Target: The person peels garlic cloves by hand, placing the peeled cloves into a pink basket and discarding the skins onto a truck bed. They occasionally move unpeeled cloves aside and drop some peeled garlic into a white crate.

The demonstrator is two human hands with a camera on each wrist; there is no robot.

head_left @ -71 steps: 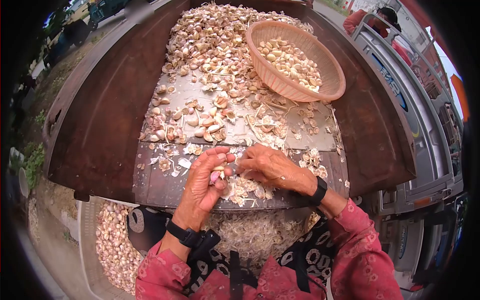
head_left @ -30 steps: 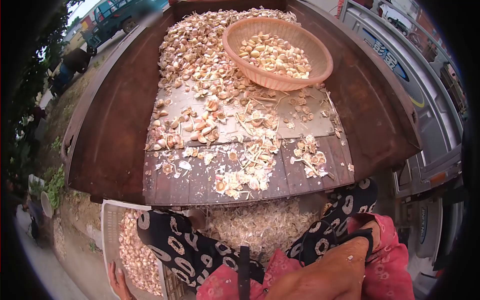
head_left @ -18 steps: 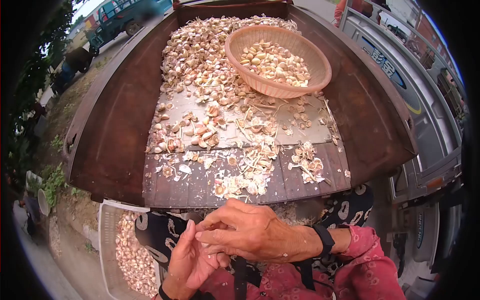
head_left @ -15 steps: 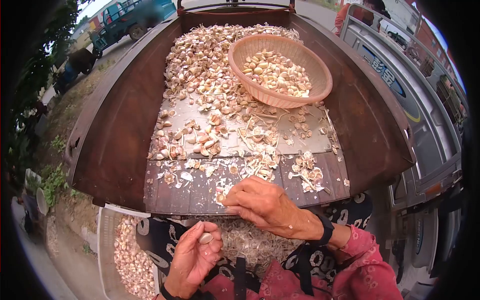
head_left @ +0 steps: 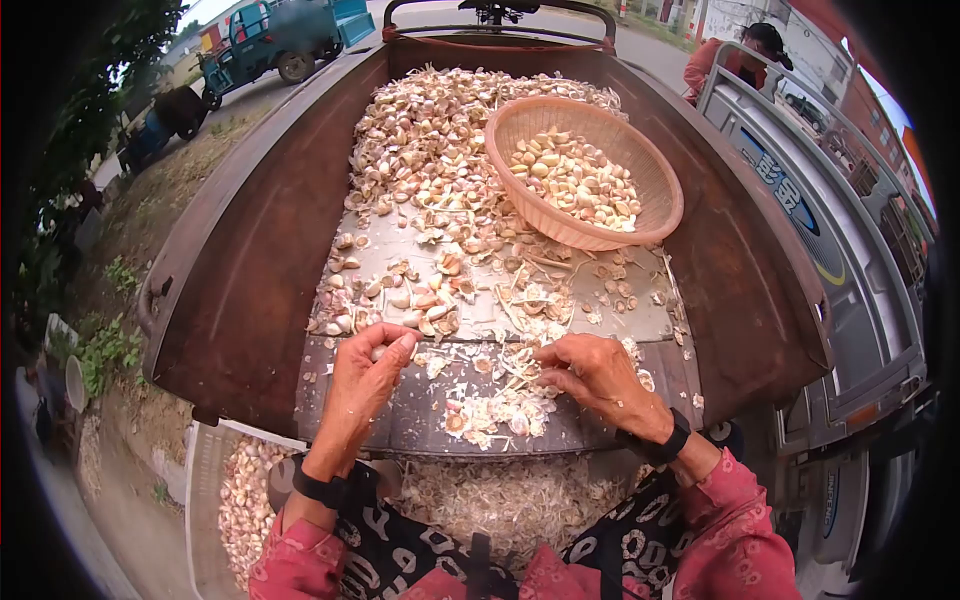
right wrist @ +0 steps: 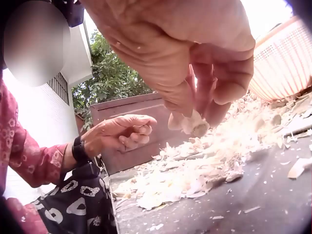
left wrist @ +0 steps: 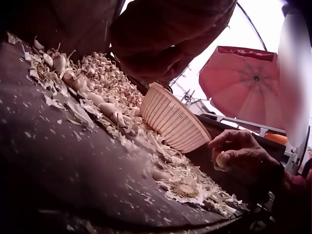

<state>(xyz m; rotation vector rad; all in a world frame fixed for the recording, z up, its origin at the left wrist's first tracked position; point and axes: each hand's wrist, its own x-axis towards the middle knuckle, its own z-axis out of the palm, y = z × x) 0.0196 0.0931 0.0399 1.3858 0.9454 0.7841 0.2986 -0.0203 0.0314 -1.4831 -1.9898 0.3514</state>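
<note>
In the head view my left hand (head_left: 362, 378) is raised over the left of the dark board (head_left: 392, 432), its fingers curled around a pale garlic clove (head_left: 379, 353). My right hand (head_left: 602, 372) is to the right, low above dry garlic skins (head_left: 500, 415). Seen from the right wrist, its thumb and fingers pinch a pale garlic piece (right wrist: 196, 126) with a brownish round end; whether that is a clove or a root end I cannot tell. Loose garlic cloves (head_left: 425, 303) lie just beyond my left hand.
A pink woven basket (head_left: 570, 232) of peeled cloves leans on a large garlic pile (head_left: 430, 135) inside the rusty cart bed (head_left: 250, 270). Below left stands a white crate (head_left: 203, 510) of unpeeled cloves. More skins (head_left: 510, 495) lie under the board's front edge.
The left hand went down beside the crate, met the right over the lap, and now holds a clove over the board. The right hand has moved forward and right over the skins.
</note>
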